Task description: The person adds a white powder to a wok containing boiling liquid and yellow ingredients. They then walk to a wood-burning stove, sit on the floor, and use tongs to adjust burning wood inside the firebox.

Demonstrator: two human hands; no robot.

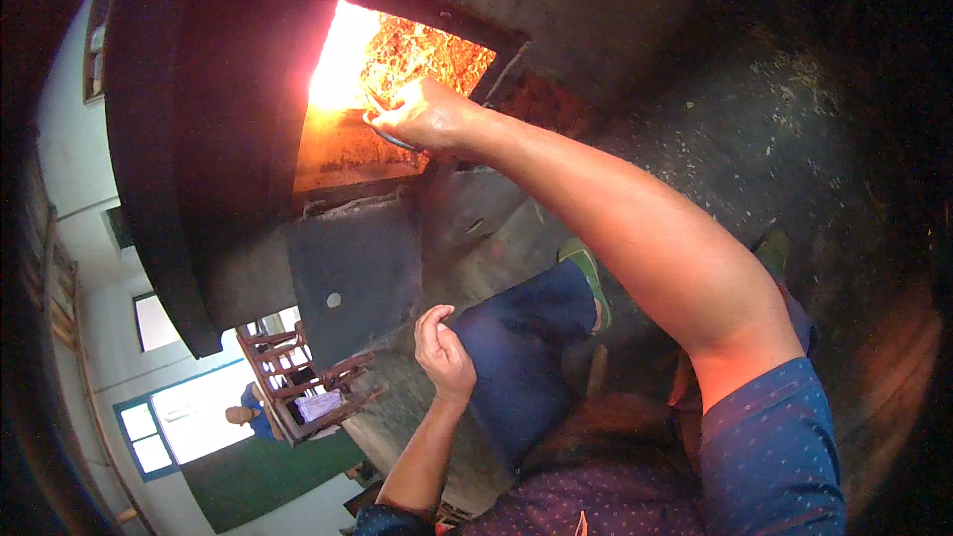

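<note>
At the mouth of a stove firebox [350, 156], my right hand [424, 115] is gripping the curved, blue-grey metal handle [394, 140] of a tool. Glare hides the tool's far end, so its kind cannot be told. Bright flames and glowing fuel [424, 52] fill the opening just beyond my fingers. My left hand [444, 353] is beside my bent knee, clear of the firebox. Its fingers are together and loosely curled, with no object showing in them.
Straw-like scraps [797, 89] litter the dark floor. The stove's dark overhanging edge [164, 164] runs along the left. A wooden chair [279, 372] bears a light purple cloth [319, 406]. Beyond it, a person [257, 413] is near a bright doorway [201, 409].
</note>
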